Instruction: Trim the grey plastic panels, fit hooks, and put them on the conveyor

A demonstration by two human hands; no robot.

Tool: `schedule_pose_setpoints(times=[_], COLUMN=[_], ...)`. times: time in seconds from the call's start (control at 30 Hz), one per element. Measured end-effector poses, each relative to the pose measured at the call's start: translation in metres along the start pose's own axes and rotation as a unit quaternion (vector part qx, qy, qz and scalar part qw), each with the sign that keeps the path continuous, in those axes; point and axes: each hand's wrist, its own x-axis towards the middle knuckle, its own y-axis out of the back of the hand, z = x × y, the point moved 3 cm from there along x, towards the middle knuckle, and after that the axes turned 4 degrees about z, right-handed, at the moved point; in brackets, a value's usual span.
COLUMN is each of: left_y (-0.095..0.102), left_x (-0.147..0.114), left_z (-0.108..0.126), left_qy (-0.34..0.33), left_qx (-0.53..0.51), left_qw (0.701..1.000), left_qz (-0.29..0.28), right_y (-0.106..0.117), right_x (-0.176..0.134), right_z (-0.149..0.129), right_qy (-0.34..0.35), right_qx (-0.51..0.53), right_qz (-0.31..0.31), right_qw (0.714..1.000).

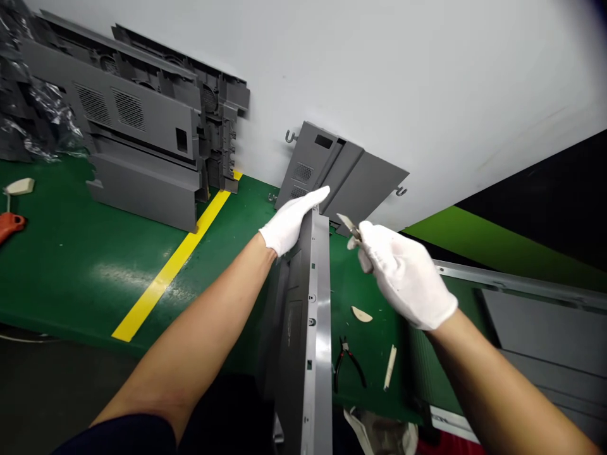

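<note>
The panel (322, 328) stands on edge over the tabletop (85, 278); the left grip (290, 225) clasps its far end; right of the panel, the right grip (403, 273) pinches a knife (348, 223) and pliers (346, 348) lie flat

pliers (345, 347) (blk-gripped, spread) on green tbl (95, 243), w/ yellow tape (164, 278) off to l.

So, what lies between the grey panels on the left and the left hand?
In the head view, the yellow stripe and a stretch of green table lie between the panels and the left hand.
</note>
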Motion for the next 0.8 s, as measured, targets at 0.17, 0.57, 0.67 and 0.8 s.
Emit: schedule_pose_setpoints(times=[0.17, 0.57, 0.67, 0.8], left_y=[0.005, -0.054, -0.067, -0.084], left_x=[-0.014, -0.123, -0.147, -0.178], left_z=[0.007, 0.052, 0.04, 0.0], left_qy=[-0.011, -0.34, -0.391, -0.424], left_qx=[0.106, 0.597, 0.599, 0.586], left_qw=[0.99, 0.66, 0.581, 0.452], left_qz=[-0.093, -0.305, -0.387, -0.522], right_y=[0.003, -0.049, -0.088, -0.155], right_x=[-0.016, -0.107, -0.147, -0.197], right_z=[0.018, 0.1, 0.133, 0.159], right_qy=[-0.089, -0.292, -0.392, -0.428], right_qx=[0.142, 0.342, 0.342, 0.386], right_qz=[0.031, 0.05, 0.07, -0.04], right_qw=[0.985, 0.892, 0.852, 0.816])
